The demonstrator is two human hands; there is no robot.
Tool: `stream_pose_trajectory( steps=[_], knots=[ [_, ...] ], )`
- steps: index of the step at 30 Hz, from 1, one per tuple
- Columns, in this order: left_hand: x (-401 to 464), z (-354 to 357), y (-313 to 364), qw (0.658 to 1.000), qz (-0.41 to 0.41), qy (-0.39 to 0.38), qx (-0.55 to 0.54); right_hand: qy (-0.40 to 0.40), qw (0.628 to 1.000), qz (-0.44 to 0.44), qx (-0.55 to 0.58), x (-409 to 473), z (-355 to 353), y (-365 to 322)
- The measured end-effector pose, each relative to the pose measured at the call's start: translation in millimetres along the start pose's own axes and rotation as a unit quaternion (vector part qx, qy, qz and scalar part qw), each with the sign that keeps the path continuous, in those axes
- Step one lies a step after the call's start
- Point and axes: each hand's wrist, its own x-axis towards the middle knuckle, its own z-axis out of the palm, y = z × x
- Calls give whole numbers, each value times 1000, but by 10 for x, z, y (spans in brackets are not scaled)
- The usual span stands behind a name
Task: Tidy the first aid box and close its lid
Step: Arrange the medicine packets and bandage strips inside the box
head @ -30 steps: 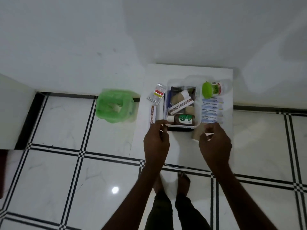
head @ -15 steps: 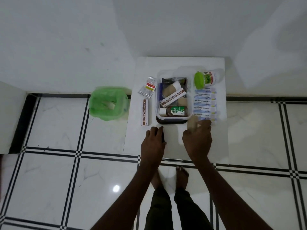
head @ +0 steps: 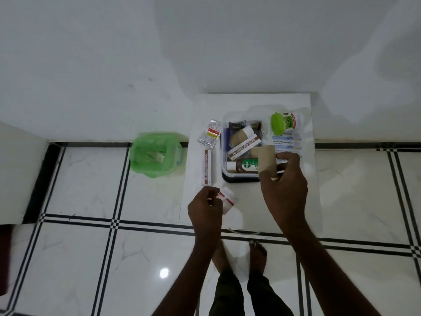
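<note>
The clear first aid box (head: 224, 156) stands open on a small white table (head: 250, 101), with a brown antiseptic bottle (head: 245, 165), an ointment carton (head: 244, 145) and other items inside. My right hand (head: 283, 185) holds a tan bandage roll (head: 267, 158) upright above the box's near right corner. My left hand (head: 206, 206) grips a white gauze pack with red stripes (head: 227, 199) just in front of the box. The lid cannot be made out clearly.
A foil tablet strip (head: 210, 134) and a long ointment carton (head: 207, 167) lie left of the box. A green-capped jar (head: 286, 122) and antiseptic bandage strips (head: 286, 140) lie to its right. A green-lined bin (head: 156, 155) stands on the tiled floor at left.
Both hands lifted items from the table's near edge: the right raised the tan roll over the box, the left picked up the gauze pack. The camera view shifted slightly.
</note>
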Motion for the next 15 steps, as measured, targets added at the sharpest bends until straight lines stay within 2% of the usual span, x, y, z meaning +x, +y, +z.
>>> stream_pose_trajectory(
  steps=[3,6,9,12,15],
  knots=[
    [74,-265,175,993,-45,43,-96,-10,996,-77,-51,163,96,-105],
    [223,-490,416,990,-1,68,-127,-56,978,-145,-140,395,241,-97],
    [480,-489,622,987,43,39,-149,-146,942,-201,-225,606,379,-59],
    [788,-374,765,988,110,29,-106,-192,911,-235,-279,733,447,-35],
    [1043,-228,874,981,189,25,-34,-203,904,-239,-291,769,473,-42]
  ],
)
